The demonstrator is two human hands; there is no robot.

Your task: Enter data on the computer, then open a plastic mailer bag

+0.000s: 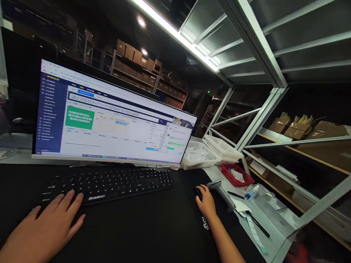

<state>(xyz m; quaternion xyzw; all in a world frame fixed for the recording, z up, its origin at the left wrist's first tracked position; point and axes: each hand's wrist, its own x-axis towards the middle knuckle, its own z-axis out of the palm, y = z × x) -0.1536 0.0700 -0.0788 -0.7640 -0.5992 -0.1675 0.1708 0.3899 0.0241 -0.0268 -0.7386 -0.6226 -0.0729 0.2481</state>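
Observation:
My left hand [48, 224] lies with its fingers spread at the lower left edge of a black keyboard [117, 183], the fingertips by the bottom row of keys. My right hand [206, 205] is wrapped over a black computer mouse [198, 194] on a dark desk mat [142, 226]. Just right of that hand, a grey handheld barcode scanner [222, 194] rests on its side. Behind the keyboard stands a wide monitor [131, 140], lit with a page of Chinese text, a green box and a chat window.
White perforated baskets [201, 164] with small clear bags stand right of the monitor. Nearby are a red basket [238, 179], a black pen [259, 224], paper strips [255, 233] and a clear plastic box [274, 212]. A metal rack frame [257, 117] rises at the right, with cartons [326, 140] on shelves.

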